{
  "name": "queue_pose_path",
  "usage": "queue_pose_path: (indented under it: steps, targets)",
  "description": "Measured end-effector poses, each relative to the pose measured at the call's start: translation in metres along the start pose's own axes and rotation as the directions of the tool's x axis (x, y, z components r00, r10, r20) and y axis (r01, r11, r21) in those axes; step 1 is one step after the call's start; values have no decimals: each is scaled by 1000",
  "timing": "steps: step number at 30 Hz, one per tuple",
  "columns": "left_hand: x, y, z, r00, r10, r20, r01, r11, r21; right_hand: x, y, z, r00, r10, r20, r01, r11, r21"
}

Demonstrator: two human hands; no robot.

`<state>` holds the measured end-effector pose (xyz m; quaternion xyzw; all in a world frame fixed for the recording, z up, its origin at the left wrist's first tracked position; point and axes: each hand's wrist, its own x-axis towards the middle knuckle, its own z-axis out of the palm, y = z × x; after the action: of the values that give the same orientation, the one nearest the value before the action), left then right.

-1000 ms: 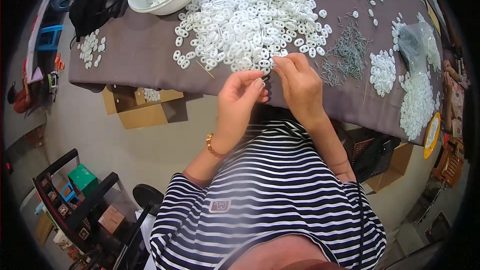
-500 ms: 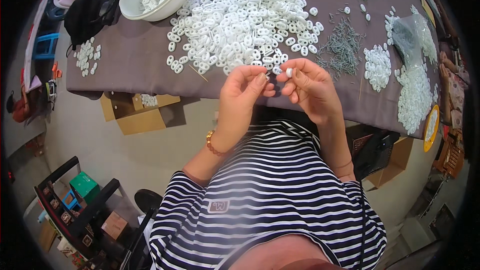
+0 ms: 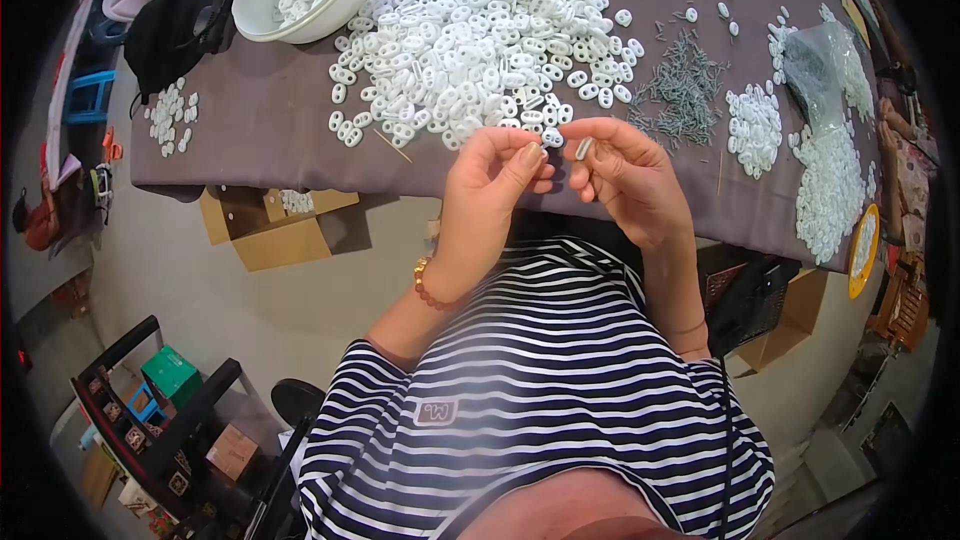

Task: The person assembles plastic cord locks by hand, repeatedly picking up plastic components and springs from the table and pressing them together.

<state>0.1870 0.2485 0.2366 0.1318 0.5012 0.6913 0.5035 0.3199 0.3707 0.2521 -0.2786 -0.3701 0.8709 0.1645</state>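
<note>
Both of my hands are raised at the table's near edge, fingertips a short gap apart. My right hand [image 3: 630,180] pinches a small white oval piece [image 3: 583,148] between thumb and index finger, its edge turned up. Thumb and index finger of my left hand [image 3: 490,175] are pressed together; what sits at their tips is too small to make out. Just beyond my fingers spreads a big heap of white oval plastic pieces with two holes [image 3: 450,50]. Grey screws [image 3: 685,85] lie in a pile beyond my right hand.
A white bowl [image 3: 262,15] of white pieces stands at the far left beside a black cloth item [image 3: 165,45]. Small white ovals [image 3: 755,130] and a plastic bag [image 3: 815,70] lie at right. Wooden sticks [image 3: 393,145] rest near the front. An open cardboard box [image 3: 285,240] is below the table.
The white piece in my right hand has turned, now showing a longer, slanted edge. My right hand has shifted very slightly right; my left stays nearly where it was.
</note>
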Motion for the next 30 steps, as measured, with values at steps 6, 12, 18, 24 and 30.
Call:
queue_pose_path:
  steps: [6, 12, 18, 24, 30]
  targets:
    - [0, -1, 2, 1000, 18, 1, -18, 1000, 20, 0, -3, -9, 998, 35, 46, -34, 999, -22]
    - [1, 1, 3, 1000, 8, 26, -8, 1000, 10, -1, 0, 2, 999, 19, -44, -20, 1000, -24]
    - [0, 2, 3, 1000, -8, -3, 8, 1000, 19, -4, -1, -12, 1000, -13, 24, 14, 999, -48]
    - [-1, 4, 5, 999, -25, 34, 25, 1000, -2, -4, 5, -8, 993, -79, -85, 66, 987, -144]
    - [-1, 4, 9, 1000, -12, 11, 12, 1000, 3, -4, 10, -3, 973, -194, -128, 159, 958, -241]
